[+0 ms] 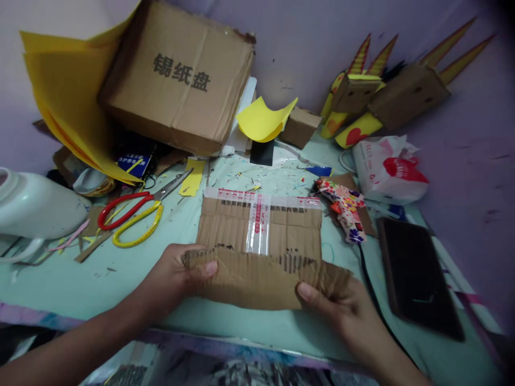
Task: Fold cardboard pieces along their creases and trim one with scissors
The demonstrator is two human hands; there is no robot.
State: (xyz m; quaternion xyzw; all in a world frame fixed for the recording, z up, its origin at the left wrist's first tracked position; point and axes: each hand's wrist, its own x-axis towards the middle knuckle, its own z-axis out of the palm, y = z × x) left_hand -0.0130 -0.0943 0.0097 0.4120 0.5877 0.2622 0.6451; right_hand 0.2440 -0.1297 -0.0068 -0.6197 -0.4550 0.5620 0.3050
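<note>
left hand [177, 276]: closed on the left end of the cardboard strip [261, 279], thumb on top, fingers hidden under it.
right hand [341, 305]: closed on the right end of the same strip, thumb pressed on its front face.
cardboard strip: a torn, corrugated piece held between both hands at the near edge of the surface [120, 268]; its far edge overlaps the taped cardboard [261, 225].
taped cardboard: flat on the surface just beyond the strip, with clear tape down its middle and a printed red and white tape band along its far edge.
scissors [137, 212]: red and yellow handles, lying left of the taped cardboard, blades pointing away.
glue gun [346, 209]: flower-patterned, just right of the taped cardboard, its black cord running toward the right hand.
phone [418, 273]: dark, face up, right of the glue gun.
box [177, 75]: big, printed, tilted, behind the taped cardboard to the left.
yellow paper [68, 96]: sheets leaning left of the box.
white jug [36, 203]: on its side, left of the scissors.
</note>
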